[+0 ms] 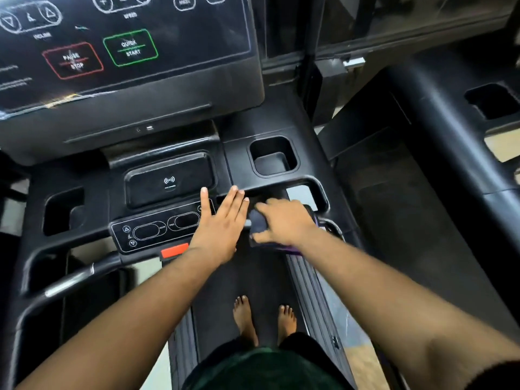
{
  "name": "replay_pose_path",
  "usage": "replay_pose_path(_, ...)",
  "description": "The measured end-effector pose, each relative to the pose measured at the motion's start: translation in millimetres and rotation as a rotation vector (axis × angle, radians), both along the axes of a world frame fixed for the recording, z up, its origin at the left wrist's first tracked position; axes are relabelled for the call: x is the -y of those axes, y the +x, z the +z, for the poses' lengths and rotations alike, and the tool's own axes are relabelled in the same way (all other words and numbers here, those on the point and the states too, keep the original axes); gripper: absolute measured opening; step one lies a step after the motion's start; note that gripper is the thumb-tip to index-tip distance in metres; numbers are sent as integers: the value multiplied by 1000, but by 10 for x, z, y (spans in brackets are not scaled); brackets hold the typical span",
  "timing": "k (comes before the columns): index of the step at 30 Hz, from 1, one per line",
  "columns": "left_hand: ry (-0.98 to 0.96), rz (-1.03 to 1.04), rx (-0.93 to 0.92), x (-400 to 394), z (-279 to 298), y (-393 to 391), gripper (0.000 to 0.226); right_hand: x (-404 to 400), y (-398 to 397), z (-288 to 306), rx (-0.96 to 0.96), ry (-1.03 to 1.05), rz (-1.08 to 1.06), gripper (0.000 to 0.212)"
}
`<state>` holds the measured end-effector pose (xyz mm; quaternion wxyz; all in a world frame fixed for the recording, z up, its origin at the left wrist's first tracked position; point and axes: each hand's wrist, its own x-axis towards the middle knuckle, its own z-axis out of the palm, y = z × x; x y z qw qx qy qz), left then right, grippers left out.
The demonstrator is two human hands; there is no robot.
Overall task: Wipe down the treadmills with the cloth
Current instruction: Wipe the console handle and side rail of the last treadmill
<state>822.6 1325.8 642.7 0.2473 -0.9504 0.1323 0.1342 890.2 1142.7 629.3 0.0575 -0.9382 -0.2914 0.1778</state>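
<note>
The dark cloth (257, 222) was bunched up under the right hand (284, 220), fingers curled over it, pressed on the treadmill (281, 128) console's right handle; too crumpled to tell any long axis. Just left of that grip, the left hand (222, 220) lay flat, fingers straight, holding nothing. Below both, bare feet (244, 316) stood on the belt (253, 277). Another treadmill (422, 136) sat off right.

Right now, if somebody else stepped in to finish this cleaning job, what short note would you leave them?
Left hand: flat and open, resting on the treadmill console beside the lower button panel.
Right hand: grip closed on the dark cloth, pressing it at the console's right handle area.
Done: cannot tell which surfaces are already wiped.
Left: the screen, cup holders, and the neighbouring treadmill to the right.
</note>
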Motion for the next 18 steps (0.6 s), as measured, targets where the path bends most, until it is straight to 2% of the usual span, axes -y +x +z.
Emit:
replay_pose_path(2, 9, 18, -17, -14, -19, -62, 119, -67, 35, 2, -63, 9, 56, 63)
replay_pose_path(4, 19, 12, -43, 36, -23, -116, 122, -46, -266, -156, 65, 19, -23, 67)
replay_pose_path(7, 20, -2, -58, 114, -7, -109, 122, -10, -801, -400, 262, -31, -139, 90)
replay_pose_path(10, 43, 8, -55, 135, 14, -75, 130, -101, -607, -355, 290, 12, -133, 78)
replay_pose_path(14, 47, 51, -63, 120, 41, -82, 135, -167, -146, -106, -1, 47, 23, 67)
replay_pose_path(15, 42, 48, -62, 129, 46, -89, 136, -143, -179, -114, 5, 76, 13, 66)
replay_pose_path(18, 25, 30, -67, 193, 34, -141, 135, 16, -587, -346, 230, 81, -119, 73)
